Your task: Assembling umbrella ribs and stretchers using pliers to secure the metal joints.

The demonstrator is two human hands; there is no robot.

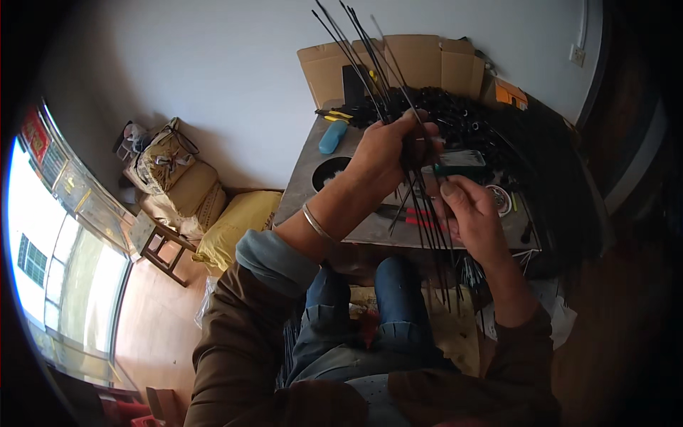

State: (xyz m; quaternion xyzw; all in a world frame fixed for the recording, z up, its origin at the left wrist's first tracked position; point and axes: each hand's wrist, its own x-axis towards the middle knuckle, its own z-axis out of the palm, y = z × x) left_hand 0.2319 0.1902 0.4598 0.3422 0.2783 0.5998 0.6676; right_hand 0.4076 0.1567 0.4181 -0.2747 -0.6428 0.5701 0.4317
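Note:
My left hand (391,146) is closed around a loose bundle of long, thin black rods (377,71). They slant from the upper left, through my fist, down over the table edge toward my knees. Just right of the bundle, my right hand (475,217) has its thumb and fingers pressed together. Whatever sits in that pinch is too small to make out. Below the rods, a tool with red handles (421,220) lies on the grey table (302,181). A shallow green container (461,169) stands behind my right hand.
Black parts (466,128) are heaped along the table's back before a cardboard screen (413,57). At the table's left are a blue case (332,136) and a dark bowl (327,171). A round tin (502,201) sits at right. Yellow sacks (238,228) and a wooden stool (165,249) stand left.

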